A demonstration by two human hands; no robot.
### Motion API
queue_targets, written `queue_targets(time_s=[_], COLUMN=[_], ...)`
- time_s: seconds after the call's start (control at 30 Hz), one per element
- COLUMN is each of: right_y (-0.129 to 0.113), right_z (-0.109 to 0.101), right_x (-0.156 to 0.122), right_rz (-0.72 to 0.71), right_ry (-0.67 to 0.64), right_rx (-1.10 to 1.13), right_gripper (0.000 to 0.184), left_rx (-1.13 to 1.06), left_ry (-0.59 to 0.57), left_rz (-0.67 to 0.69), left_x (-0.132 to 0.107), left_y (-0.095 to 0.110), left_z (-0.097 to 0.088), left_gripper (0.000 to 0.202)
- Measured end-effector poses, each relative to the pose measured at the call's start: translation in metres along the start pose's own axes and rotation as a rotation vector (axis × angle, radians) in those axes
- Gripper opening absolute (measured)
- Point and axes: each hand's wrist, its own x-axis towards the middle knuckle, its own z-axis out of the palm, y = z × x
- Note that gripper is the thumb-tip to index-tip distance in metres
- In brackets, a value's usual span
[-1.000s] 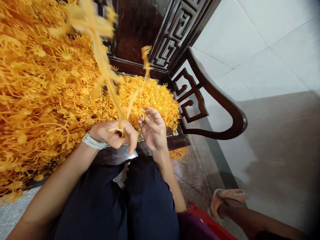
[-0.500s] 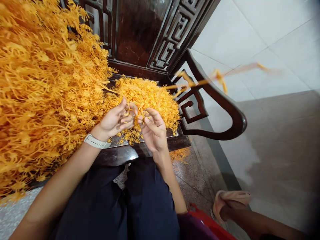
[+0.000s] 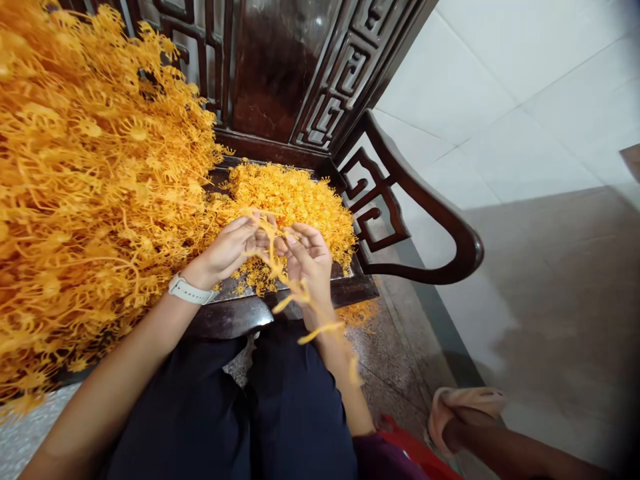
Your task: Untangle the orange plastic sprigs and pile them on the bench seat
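Observation:
My left hand (image 3: pixel 231 245) and my right hand (image 3: pixel 308 257) meet over the front of a dark wooden bench seat (image 3: pixel 240 313). Both pinch one orange plastic stem (image 3: pixel 295 293), which hangs blurred down over my right wrist towards my lap. A white watch (image 3: pixel 188 291) is on my left wrist. A small heap of orange plastic bits (image 3: pixel 295 197) lies on the seat just behind my hands. A much larger tangled pile of orange stems (image 3: pixel 85 193) fills the bench to the left.
The bench has a carved dark back (image 3: pixel 280 73) and a curved armrest (image 3: pixel 425 213) at right. Pale floor tiles (image 3: pixel 525 133) lie beyond. Another person's foot in a pink sandal (image 3: pixel 465 407) and something red (image 3: pixel 415 453) are at lower right.
The orange stem swung from upright above my left hand, out to the right, and now dangles down over my right wrist. My hands have stayed together over the seat's front.

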Motion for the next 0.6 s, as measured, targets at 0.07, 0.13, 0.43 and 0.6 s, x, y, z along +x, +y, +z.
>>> queue_targets(time_s=[0.07,0.13,0.43,0.6], right_y=[0.0013,0.0022,-0.0026,-0.0044], right_z=[-0.0004,-0.0014,0.0008,0.0017], right_x=[0.0002,-0.0003,-0.0041,-0.0056], right_rz=[-0.02,-0.045,-0.091,-0.061], right_ry=[0.038,0.072,0.124,0.036], right_rx=[-0.069,-0.14,-0.218,-0.216], right_gripper=[0.024,0.022,0.02,0.017], left_rx=[-0.006,-0.017,0.12,0.185], left_ry=[0.017,0.016,0.092,0.142], left_rz=[0.013,0.01,0.059,0.145], left_x=[-0.0003,-0.0004,-0.0015,0.0017], left_y=[-0.0006,0.0,0.0062,0.0035], left_z=[0.0017,0.0035,0.0044,0.0035], left_gripper=[0.029,0.031,0.031,0.034])
